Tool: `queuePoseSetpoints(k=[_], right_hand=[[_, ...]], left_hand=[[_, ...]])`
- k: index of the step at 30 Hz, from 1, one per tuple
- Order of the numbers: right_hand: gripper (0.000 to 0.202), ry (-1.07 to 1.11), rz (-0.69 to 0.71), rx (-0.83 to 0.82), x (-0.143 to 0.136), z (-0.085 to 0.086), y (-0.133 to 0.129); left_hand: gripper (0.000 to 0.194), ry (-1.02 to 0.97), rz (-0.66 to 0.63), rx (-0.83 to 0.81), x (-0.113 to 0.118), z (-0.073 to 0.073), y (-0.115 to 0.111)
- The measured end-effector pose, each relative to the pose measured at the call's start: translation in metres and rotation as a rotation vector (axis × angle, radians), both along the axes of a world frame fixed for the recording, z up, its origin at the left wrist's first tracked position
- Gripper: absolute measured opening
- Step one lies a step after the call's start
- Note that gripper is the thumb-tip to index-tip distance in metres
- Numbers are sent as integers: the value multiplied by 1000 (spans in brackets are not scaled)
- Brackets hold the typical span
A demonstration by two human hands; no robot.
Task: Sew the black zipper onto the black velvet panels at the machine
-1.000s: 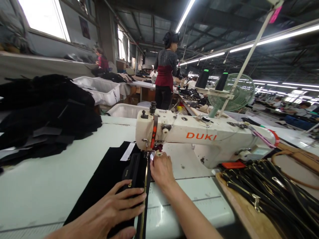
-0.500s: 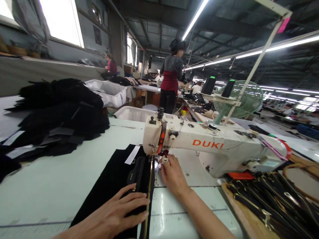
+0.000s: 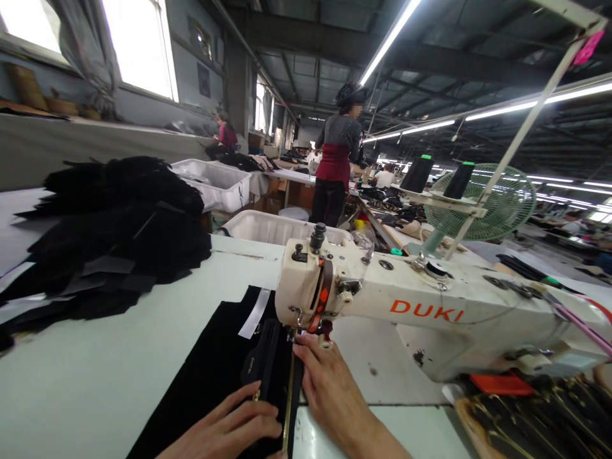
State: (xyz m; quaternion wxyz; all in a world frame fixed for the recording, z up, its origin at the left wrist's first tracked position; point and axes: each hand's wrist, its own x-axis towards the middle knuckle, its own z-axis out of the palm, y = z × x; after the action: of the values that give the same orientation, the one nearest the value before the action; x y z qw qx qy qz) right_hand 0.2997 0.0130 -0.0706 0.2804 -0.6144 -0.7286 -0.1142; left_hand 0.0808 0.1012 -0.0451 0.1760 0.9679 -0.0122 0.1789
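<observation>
Now both hands lie flat and open, the left hand (image 3: 228, 428) on the black cloth (image 3: 210, 376) and the right hand (image 3: 329, 389) beside the zipper (image 3: 289, 408) under the sewing machine (image 3: 430, 306).

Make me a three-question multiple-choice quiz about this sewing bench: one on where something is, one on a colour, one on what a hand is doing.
1. Where does the pile of black fabric lie?
A. On the table, left of the sewing machine
B. Under the fan
C. In the white bin

2. What colour is the lettering on the sewing machine?
A. Blue
B. Orange
C. Green

3. What is the left hand doing?
A. Holding scissors
B. Lifted off the table
C. Resting flat on the black fabric piece

Answers:
1 A, the pile sits on the pale table to the machine's left.
2 B, the word on the arm is orange.
3 C, its fingers lie spread on the cloth beside the zipper, while the right hand is at the needle end.
</observation>
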Motion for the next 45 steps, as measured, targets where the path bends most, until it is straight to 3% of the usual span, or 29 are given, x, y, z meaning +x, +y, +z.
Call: queuePoseSetpoints(k=[3, 6, 11, 14, 18, 23, 32, 38, 45], right_hand=[[54, 33, -3, -15, -1, 0, -2], [53, 88, 20, -11, -2, 6, -4], [40, 171, 90, 114, -4, 15, -5], [37, 163, 145, 151, -5, 21, -6], [36, 153, 179, 170, -6, 26, -6], [38, 198, 131, 204, -6, 19, -2], [40, 236, 122, 180, -4, 16, -1], [42, 231, 77, 179, -4, 16, -1], [37, 228, 60, 119, -5, 8, -2]], left_hand=[[22, 27, -15, 67, 3, 2, 6], [41, 26, -82, 153, 3, 10, 9], [63, 0, -36, 43, 0, 15, 13], [75, 97, -16, 71, -1, 19, 19], [68, 197, 25, 108, 3, 30, 27], [61, 209, 41, 124, 14, 42, 32], [72, 285, 129, 158, 15, 15, 42], [65, 196, 83, 186, 18, 20, 47], [73, 227, 123, 150, 14, 19, 42]])
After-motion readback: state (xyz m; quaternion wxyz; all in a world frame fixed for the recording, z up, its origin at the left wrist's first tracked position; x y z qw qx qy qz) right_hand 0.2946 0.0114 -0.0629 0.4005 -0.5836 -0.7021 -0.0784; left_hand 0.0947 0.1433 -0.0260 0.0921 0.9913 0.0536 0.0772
